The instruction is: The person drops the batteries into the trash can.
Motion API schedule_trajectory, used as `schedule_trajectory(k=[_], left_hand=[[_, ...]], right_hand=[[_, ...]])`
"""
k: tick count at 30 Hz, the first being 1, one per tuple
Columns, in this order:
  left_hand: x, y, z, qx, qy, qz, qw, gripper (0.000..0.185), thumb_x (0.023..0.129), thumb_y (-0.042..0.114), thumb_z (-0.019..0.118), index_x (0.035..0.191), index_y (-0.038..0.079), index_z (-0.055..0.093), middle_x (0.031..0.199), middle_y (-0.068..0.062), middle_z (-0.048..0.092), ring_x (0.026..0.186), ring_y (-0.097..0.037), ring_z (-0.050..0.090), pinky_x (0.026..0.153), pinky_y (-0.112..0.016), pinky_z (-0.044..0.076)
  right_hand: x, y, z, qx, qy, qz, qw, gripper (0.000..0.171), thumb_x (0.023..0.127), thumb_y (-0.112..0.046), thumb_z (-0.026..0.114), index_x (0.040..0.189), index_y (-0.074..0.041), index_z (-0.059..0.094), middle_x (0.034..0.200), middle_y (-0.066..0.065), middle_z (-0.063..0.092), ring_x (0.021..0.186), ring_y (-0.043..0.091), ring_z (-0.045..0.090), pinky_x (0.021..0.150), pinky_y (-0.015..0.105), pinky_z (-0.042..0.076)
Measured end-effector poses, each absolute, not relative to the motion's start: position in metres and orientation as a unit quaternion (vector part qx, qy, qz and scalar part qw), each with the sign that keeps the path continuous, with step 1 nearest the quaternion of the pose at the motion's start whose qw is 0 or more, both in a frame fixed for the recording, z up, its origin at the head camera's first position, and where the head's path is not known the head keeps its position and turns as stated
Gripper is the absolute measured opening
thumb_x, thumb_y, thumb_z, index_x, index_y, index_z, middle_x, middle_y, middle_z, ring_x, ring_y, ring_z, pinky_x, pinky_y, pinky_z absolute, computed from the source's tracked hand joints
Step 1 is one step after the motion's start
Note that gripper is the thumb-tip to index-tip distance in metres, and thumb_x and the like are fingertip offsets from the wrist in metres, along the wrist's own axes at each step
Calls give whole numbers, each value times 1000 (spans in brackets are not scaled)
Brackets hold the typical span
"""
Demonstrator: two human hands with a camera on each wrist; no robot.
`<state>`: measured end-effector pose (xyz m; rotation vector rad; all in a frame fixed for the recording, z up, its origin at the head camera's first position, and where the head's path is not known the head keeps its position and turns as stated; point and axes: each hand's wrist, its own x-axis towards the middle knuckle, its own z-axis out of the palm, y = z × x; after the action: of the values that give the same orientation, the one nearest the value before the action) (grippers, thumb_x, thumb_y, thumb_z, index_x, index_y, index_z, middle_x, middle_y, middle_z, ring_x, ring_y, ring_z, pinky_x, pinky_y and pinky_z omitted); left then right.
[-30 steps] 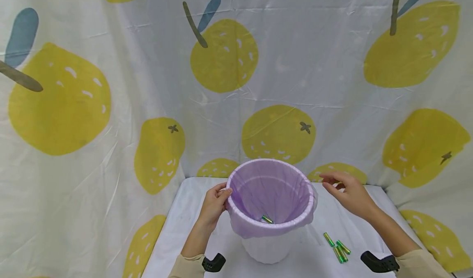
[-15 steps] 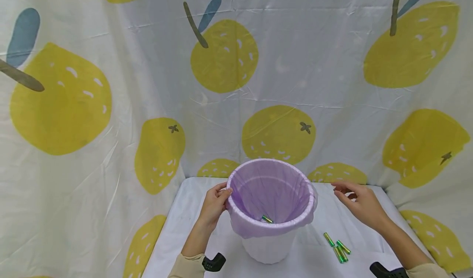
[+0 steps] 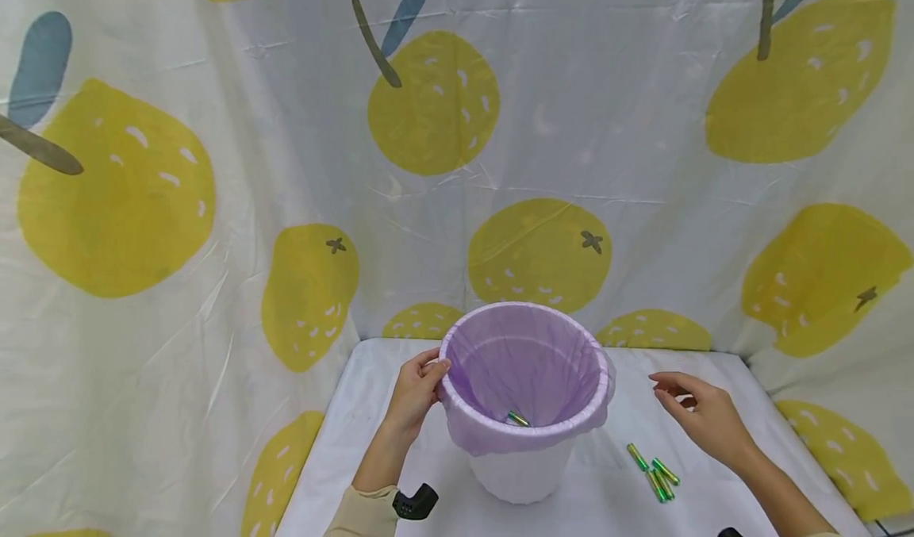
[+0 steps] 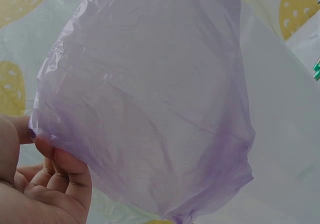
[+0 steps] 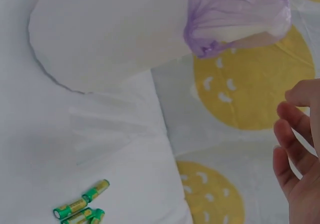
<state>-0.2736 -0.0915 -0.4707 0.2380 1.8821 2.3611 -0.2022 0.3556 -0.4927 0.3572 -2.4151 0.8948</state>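
A white trash can [image 3: 521, 473] stands upright on the white-covered table, lined with a purple plastic bag [image 3: 500, 440] folded over its rim. My left hand [image 3: 414, 390] pinches the lined rim on its left side, thumb outermost. In the left wrist view the bag [image 4: 150, 109] fills most of the picture. One green-and-gold battery [image 3: 517, 419] lies inside the can. Right of the can, my right hand [image 3: 703, 414] hovers above the table, loosely curled and holding nothing. Below it lie several more batteries [image 5: 72, 208], grouped close together.
The white tabletop [image 3: 607, 513] ends at a back edge just behind the can. A pale curtain [image 3: 643, 124] printed with yellow fruit hangs behind and at both sides. A black wrist device [image 3: 416, 503] sits at the left cuff.
My right hand has drawn away from the can to the right and somewhat toward me. The left hand keeps its hold on the rim, and the batteries stay where they were.
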Motion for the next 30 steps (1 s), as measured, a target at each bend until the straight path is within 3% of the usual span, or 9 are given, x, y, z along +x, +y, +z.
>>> schedule_trajectory(k=[12, 21, 30], left_hand=[[-276, -92, -472, 67, 615, 784, 51, 44, 103, 7, 63, 140, -13, 51, 80, 0, 62, 66, -6, 54, 60, -21, 50], [-276, -92, -472, 66, 616, 783, 51, 44, 103, 7, 63, 141, -13, 51, 80, 0, 62, 66, -6, 54, 59, -20, 50], [-276, -89, -471, 66, 615, 784, 52, 43, 103, 6, 62, 140, -13, 51, 83, -1, 64, 68, -7, 57, 61, -21, 52]], right_hand=[[-193, 353, -536, 83, -897, 347, 263, 21, 89, 4, 76, 107, -6, 76, 86, 0, 72, 75, 2, 59, 63, 12, 47], [-187, 353, -588, 4, -909, 349, 226, 17, 92, -2, 76, 109, -5, 76, 86, -1, 71, 77, 1, 60, 61, 21, 50], [-169, 350, -644, -53, -906, 335, 252, 19, 88, 4, 72, 107, 0, 75, 91, 9, 72, 73, 2, 59, 56, 20, 48]])
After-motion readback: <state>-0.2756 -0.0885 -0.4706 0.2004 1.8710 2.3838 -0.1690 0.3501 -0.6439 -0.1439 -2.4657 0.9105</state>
